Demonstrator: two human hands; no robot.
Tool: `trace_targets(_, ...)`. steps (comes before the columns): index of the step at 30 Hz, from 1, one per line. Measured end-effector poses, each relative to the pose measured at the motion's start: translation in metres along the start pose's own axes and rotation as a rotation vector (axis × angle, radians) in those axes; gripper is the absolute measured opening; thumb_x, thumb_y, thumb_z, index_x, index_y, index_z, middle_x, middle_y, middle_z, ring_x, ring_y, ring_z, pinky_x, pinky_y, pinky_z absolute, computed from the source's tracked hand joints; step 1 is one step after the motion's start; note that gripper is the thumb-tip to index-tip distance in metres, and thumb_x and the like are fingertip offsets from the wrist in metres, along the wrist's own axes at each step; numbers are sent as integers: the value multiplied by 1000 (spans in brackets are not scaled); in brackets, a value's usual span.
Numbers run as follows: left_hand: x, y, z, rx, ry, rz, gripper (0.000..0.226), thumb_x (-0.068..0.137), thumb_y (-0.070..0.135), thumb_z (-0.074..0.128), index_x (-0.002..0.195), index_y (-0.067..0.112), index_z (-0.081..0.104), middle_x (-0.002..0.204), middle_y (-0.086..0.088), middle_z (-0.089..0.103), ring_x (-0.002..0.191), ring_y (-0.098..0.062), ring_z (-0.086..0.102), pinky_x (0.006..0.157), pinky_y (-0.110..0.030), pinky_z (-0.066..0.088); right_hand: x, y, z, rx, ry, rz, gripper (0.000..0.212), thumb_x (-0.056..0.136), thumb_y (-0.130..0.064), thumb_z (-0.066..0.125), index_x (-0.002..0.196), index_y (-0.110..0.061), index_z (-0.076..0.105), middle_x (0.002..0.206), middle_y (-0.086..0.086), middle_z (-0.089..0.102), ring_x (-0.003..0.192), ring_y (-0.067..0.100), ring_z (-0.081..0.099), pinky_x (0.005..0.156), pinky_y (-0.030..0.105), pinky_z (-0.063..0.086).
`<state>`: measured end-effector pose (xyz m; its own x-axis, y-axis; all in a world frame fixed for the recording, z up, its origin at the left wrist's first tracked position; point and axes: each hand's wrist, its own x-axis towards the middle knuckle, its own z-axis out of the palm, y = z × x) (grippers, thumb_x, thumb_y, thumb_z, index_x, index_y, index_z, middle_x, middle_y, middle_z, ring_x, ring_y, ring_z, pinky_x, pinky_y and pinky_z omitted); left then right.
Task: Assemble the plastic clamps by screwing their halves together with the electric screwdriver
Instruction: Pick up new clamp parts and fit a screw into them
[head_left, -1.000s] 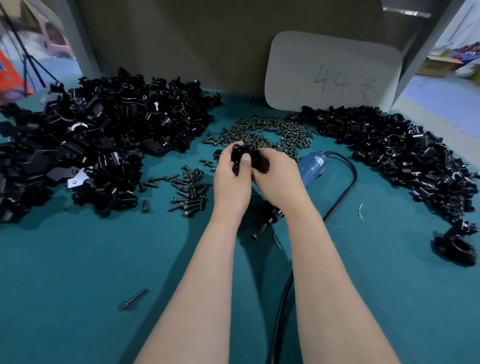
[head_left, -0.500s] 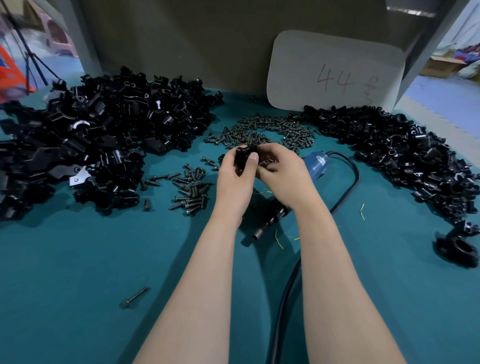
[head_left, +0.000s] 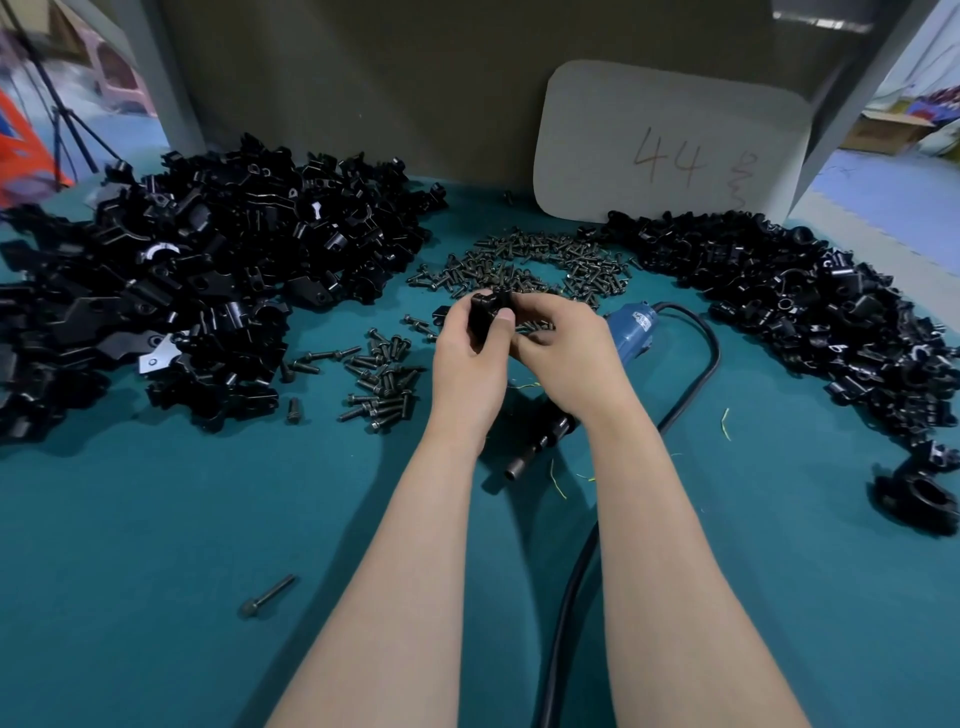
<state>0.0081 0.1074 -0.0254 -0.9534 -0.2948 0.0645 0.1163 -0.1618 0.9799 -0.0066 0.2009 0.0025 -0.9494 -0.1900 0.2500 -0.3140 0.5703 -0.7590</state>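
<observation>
Now | step (judged): seating clamp halves (head_left: 485, 314), held mid-table | left hand (head_left: 467, 364) grips them, thumb across; right hand (head_left: 563, 358) pinches their 3 o'clock edge | tip: align bores flush before lifting electric screwdriver (head_left: 631, 332), lying at 4 o'clock of them.

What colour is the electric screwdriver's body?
The electric screwdriver has a blue body; the head view shows it best.

soft, even light falls from above on the teal felt tabletop (head_left: 156, 545). the left hand (head_left: 467, 364) and right hand (head_left: 566, 353) throw soft dark shadows on it. the pile of shiny black plastic pieces (head_left: 208, 270) shows small white glints. the far corners look blurry and bent.
</observation>
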Motion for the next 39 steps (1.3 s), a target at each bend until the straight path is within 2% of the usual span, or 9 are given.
trace_targets(6,-1,-1,-2,42,28,47,20,100,21,50,117,15,58,108,-3,67,100,-13,63,92,-24,49,1,0,-1,-4,-36,2,33,91,-18,62,124,-25,63,97,-21,59,75,-11,57,72,0,43)
trace_targets(10,1,-2,-4,-5,47,-3,12,99,24,51,99,19,61,92,-1,67,85,-13,62,91,-36,52,1,-1,-1,42,-15,49,23,92,-14,61,114,-19,66,104,-5,69,91,12,68,92,30,52)
trace_targets(18,-2,1,-4,-61,26,-45,3,93,20,63,90,21,65,98,-8,71,95,-21,66,94,-38,53,0,-1,2,30,27,67,18,93,-14,58,107,-19,68,103,-4,70,97,14,66,93,35,52)
trace_targets(22,-3,3,-5,-111,90,-75,9,95,17,60,88,21,64,96,-9,70,90,-20,65,90,-36,54,0,-1,2,33,1,67,20,93,-14,59,109,-19,68,105,-4,70,97,13,67,94,33,51)
trace_targets(27,1,10,-15,-469,164,-207,5,96,18,58,92,16,58,93,-7,69,87,-15,71,87,-27,55,11,0,9,-133,121,176,34,98,-8,44,127,-16,59,126,3,62,114,19,57,94,24,42)
trace_targets(31,3,10,-20,-646,180,-237,8,96,16,58,90,11,55,98,-14,68,86,-18,71,87,-30,56,30,-6,23,-393,-119,249,50,92,1,46,139,-17,48,136,11,54,117,29,54,94,36,46)
trace_targets(33,4,9,-20,-706,170,-257,6,97,15,57,94,10,55,102,-18,67,88,-19,71,86,-29,57,37,-7,32,-477,-187,300,52,89,1,49,137,-17,50,134,12,52,117,31,53,94,38,47)
trace_targets(35,6,9,-22,-808,164,-297,9,96,12,57,101,4,56,105,-21,65,91,-22,69,81,-27,58,40,-5,38,-516,-141,331,45,87,-1,53,130,-14,55,133,12,50,115,32,53,89,37,47)
trace_targets(39,8,6,-23,-937,145,-375,40,95,7,59,132,0,47,127,-25,53,108,-29,66,78,-24,59,40,-2,41,-536,-78,368,31,87,-4,55,117,-8,60,125,15,53,105,31,58,73,32,42)
